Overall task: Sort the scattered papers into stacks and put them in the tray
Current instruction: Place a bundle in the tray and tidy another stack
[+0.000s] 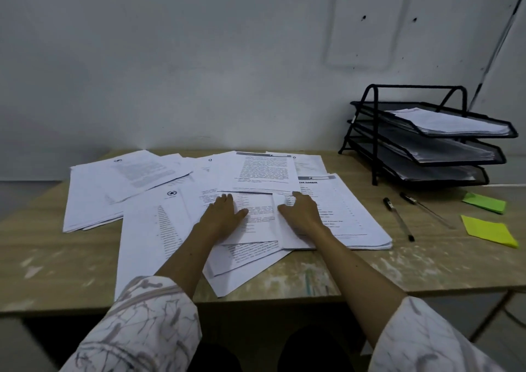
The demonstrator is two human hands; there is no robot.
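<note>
**Both hands flat on the scattered papers**

Printed papers (159,189) lie strewn in overlapping heaps across the middle of the wooden desk (57,263), some hanging past its near edge. The left hand (223,213) rests palm down on a central sheet, its fingers (227,199) straight and close together. Just to its right, the right hand (301,211) lies on the neighbouring pile, fingers straight, thumb spread toward the left hand; whether it lifts a page edge cannot be told. At the far right stands a black three-tier mesh tray (367,132), each tier holding a stack of paper. Nearer lie two pens (398,219) and two yellow-green sticky-note pads (488,230)
</note>
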